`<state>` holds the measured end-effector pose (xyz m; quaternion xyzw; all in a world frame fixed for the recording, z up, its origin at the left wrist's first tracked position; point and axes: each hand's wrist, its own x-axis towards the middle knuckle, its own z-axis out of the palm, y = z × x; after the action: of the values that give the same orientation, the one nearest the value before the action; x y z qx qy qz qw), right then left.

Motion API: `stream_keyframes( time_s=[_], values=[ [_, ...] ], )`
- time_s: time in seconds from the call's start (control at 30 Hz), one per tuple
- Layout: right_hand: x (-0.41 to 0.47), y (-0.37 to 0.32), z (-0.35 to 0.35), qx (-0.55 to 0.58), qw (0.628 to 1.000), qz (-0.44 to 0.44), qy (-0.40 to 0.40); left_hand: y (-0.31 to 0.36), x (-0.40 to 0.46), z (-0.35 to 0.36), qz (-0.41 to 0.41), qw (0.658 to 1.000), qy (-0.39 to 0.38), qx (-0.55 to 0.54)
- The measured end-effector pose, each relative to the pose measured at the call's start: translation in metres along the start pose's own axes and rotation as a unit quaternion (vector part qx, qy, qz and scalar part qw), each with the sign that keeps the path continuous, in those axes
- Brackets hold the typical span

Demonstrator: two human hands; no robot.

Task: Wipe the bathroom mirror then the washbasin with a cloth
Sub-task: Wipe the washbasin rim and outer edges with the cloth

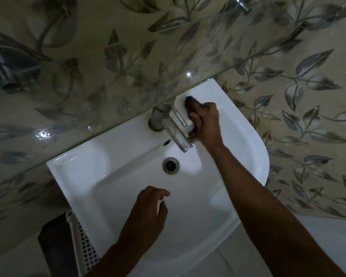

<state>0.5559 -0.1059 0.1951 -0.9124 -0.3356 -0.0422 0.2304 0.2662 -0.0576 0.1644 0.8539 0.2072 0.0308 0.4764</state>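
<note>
A white washbasin (112, 176) fills the middle of the head view, seen from above. My right hand (207, 121) grips a dark cloth (190, 100) and presses it on the basin's back ledge, just right of the metal tap (168, 124). Most of the cloth is hidden under the hand. My left hand (148, 212) hovers over the basin's front part with loosely curled fingers and holds nothing. A glass shelf (88, 80) juts out over the basin's back edge. The mirror is not in view.
The drain (170, 165) sits in the bowl's middle, below the tap's spout. A white plastic basket (82, 246) stands at the basin's lower left, beside a dark object. Leaf-patterned tiles (300, 116) cover the wall on the right.
</note>
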Motion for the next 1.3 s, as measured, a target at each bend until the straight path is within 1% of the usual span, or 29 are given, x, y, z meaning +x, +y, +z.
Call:
stream_keyframes(
  time_s=[0.03, 0.07, 0.1, 0.13, 0.17, 0.2, 0.27, 0.3, 0.33, 0.4, 0.43, 0.53, 0.57, 0.6, 0.67, 0.7, 0.73, 0.77, 0.83, 0.87, 0.9, 0.97, 1.0, 1.07, 1.1, 1.17, 1.2, 1.23, 1.3],
  values=[
    [-0.002, 0.014, -0.006, 0.004, 0.999, 0.025, 0.044, -0.001, 0.0, -0.002, 0.0, 1.0, 0.007, -0.001],
    [-0.003, 0.029, -0.01, 0.018, 0.995, 0.078, 0.06, -0.001, 0.001, -0.003, -0.003, 1.0, 0.013, -0.005],
    [-0.008, 0.043, -0.015, 0.026, 0.992, 0.112, 0.06, -0.001, 0.001, -0.005, -0.009, 1.0, 0.017, -0.01],
    [-0.014, 0.054, -0.016, 0.011, 0.99, 0.135, 0.05, -0.001, 0.001, -0.006, -0.015, 1.0, 0.018, -0.015],
    [-0.019, 0.065, -0.015, -0.029, 0.989, 0.134, 0.046, -0.002, 0.001, -0.007, -0.017, 1.0, 0.018, -0.018],
    [-0.025, 0.073, -0.013, -0.064, 0.99, 0.128, 0.016, -0.002, 0.001, -0.007, -0.016, 1.0, 0.017, -0.016],
    [-0.039, 0.088, -0.001, -0.161, 0.983, 0.051, -0.067, -0.006, 0.0, -0.006, -0.017, 1.0, 0.013, -0.009],
    [-0.043, 0.093, 0.005, -0.223, 0.97, 0.013, -0.096, -0.007, 0.0, -0.006, -0.018, 1.0, 0.011, -0.008],
    [-0.046, 0.098, 0.015, -0.242, 0.966, -0.004, -0.095, -0.009, -0.001, -0.005, -0.019, 1.0, 0.011, -0.01],
    [-0.062, 0.085, 0.03, -0.221, 0.971, 0.004, -0.089, -0.011, -0.002, -0.005, -0.018, 1.0, 0.018, -0.009],
    [-0.074, 0.071, 0.041, -0.181, 0.979, 0.018, -0.096, -0.011, -0.002, -0.005, -0.016, 1.0, 0.02, -0.005],
    [-0.114, 0.026, 0.067, -0.06, 0.983, 0.053, -0.165, -0.01, -0.003, -0.002, -0.018, 1.0, 0.013, -0.009],
    [-0.124, 0.01, 0.072, -0.038, 0.978, 0.039, -0.201, -0.009, -0.002, -0.001, -0.022, 1.0, 0.008, -0.011],
    [-0.136, 0.0, 0.082, -0.021, 0.968, -0.004, -0.249, -0.009, -0.001, 0.0, -0.024, 1.0, 0.003, -0.01],
    [-0.151, -0.009, 0.087, -0.047, 0.937, -0.095, -0.333, -0.011, 0.003, 0.003, -0.024, 1.0, 0.001, -0.001],
    [-0.152, -0.003, 0.085, -0.05, 0.927, -0.124, -0.352, -0.011, 0.005, 0.004, -0.029, 1.0, -0.002, 0.004],
    [-0.149, 0.003, 0.08, -0.051, 0.922, -0.142, -0.356, -0.011, 0.008, 0.004, -0.034, 0.999, -0.009, 0.007],
    [-0.143, 0.01, 0.072, -0.062, 0.928, -0.134, -0.341, -0.011, 0.01, 0.003, -0.037, 0.999, -0.013, 0.012],
    [-0.124, 0.031, 0.046, -0.103, 0.956, -0.04, -0.271, -0.011, 0.012, -0.001, -0.039, 0.999, -0.011, 0.018],
    [-0.118, 0.047, 0.035, -0.116, 0.97, 0.03, -0.213, -0.011, 0.012, -0.003, -0.04, 0.999, -0.008, 0.019],
    [-0.111, 0.065, 0.027, -0.163, 0.969, 0.055, -0.178, -0.011, 0.013, -0.006, -0.04, 0.999, -0.004, 0.02],
    [-0.107, 0.086, 0.019, -0.256, 0.95, 0.071, -0.165, -0.012, 0.012, -0.01, -0.039, 0.999, 0.005, 0.021],
    [-0.109, 0.085, 0.021, -0.267, 0.944, 0.086, -0.176, -0.013, 0.012, -0.012, -0.04, 0.999, 0.009, 0.019],
    [-0.12, 0.062, 0.041, -0.216, 0.95, 0.131, -0.185, -0.014, 0.009, -0.015, -0.051, 0.999, 0.015, 0.006],
    [-0.122, 0.049, 0.055, -0.176, 0.957, 0.151, -0.172, -0.014, 0.006, -0.016, -0.055, 0.998, 0.015, 0.0],
    [-0.121, 0.009, 0.077, -0.065, 0.966, 0.174, -0.178, -0.013, 0.0, -0.016, -0.047, 0.999, 0.018, 0.004],
    [-0.125, -0.017, 0.089, -0.006, 0.962, 0.19, -0.196, -0.013, -0.003, -0.017, -0.04, 0.999, 0.024, 0.006],
    [-0.134, -0.044, 0.097, 0.044, 0.959, 0.199, -0.197, -0.012, -0.005, -0.019, -0.034, 0.999, 0.032, 0.008],
    [-0.15, -0.083, 0.112, 0.105, 0.957, 0.197, -0.188, -0.013, -0.01, -0.027, -0.028, 0.998, 0.053, 0.008]
  ],
)
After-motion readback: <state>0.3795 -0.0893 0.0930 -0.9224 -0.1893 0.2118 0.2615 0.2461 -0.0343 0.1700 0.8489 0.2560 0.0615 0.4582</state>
